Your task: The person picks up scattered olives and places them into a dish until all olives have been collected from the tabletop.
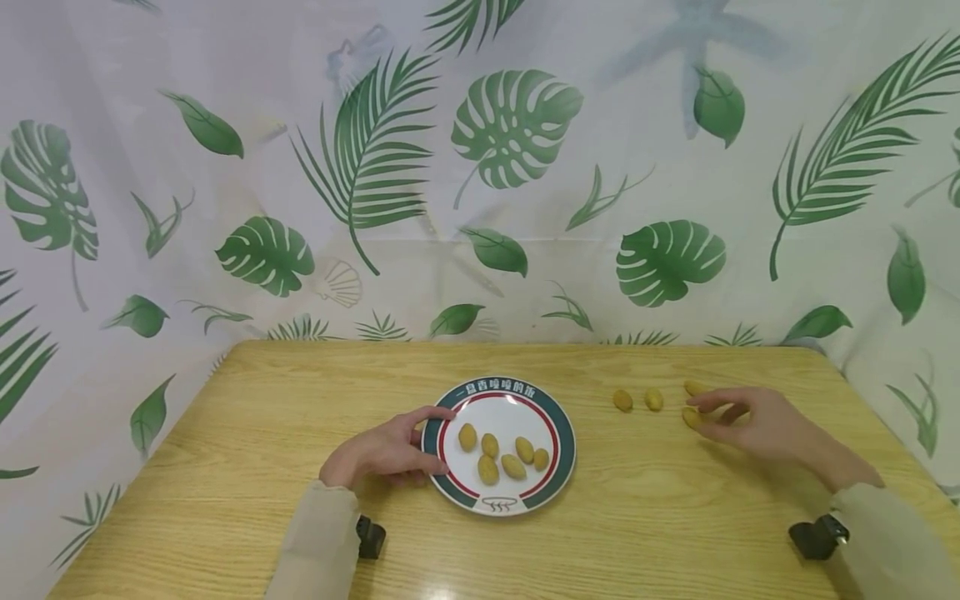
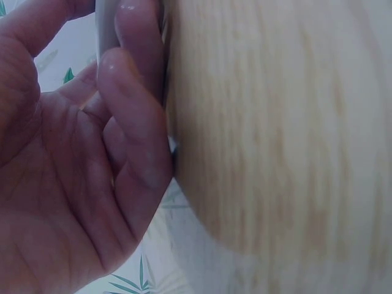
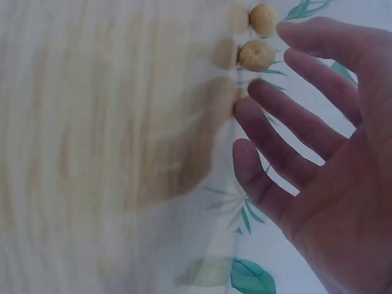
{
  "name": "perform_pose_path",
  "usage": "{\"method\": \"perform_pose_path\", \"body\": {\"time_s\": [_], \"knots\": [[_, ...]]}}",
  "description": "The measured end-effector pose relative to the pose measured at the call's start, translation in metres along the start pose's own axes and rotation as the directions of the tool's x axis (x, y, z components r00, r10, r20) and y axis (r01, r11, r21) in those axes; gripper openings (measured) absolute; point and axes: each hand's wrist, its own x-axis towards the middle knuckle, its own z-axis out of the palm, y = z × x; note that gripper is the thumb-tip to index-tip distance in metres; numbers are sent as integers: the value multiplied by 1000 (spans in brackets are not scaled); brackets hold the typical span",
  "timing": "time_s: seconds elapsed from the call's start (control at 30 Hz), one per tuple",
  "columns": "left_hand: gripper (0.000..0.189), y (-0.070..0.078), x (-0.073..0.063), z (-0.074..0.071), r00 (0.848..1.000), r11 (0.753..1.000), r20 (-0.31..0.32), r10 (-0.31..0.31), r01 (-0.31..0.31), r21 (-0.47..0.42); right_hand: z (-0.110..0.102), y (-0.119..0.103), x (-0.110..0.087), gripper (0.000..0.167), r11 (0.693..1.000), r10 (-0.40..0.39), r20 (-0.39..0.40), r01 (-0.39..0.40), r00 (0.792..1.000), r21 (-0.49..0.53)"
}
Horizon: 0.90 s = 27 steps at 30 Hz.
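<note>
In the head view my left hand grips the left rim of a round plate with a dark green band, a red ring and a white middle. Its thumb and a finger lie on the rim; the other fingers curl at the plate's edge in the left wrist view. Several small yellow-brown ovals, with a rough nut-like skin, lie on the plate. At the right, my right hand hovers with relaxed, spread fingers. Thumb and forefinger tips are right at two more such ovals, a near oval and a far oval.
Two further ovals, a left one and a right one, lie on the wooden table between plate and right hand. Behind the table hangs a leaf-patterned cloth. Each wrist carries a small black device.
</note>
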Motion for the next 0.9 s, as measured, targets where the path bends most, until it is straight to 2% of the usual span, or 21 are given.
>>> {"method": "perform_pose_path", "body": {"time_s": [0.23,0.5,0.9], "knots": [[71,1,0,0,1000,1000,-11,-5,6,21,-3,6,5,37,997,-79,28,78,996,28],[70,1,1,0,1000,1000,-15,-12,12,29,-4,7,13,39,997,-46,92,40,995,64],[70,0,2,0,1000,1000,-12,-9,10,14,3,6,19,31,998,-70,29,70,997,5]]}}
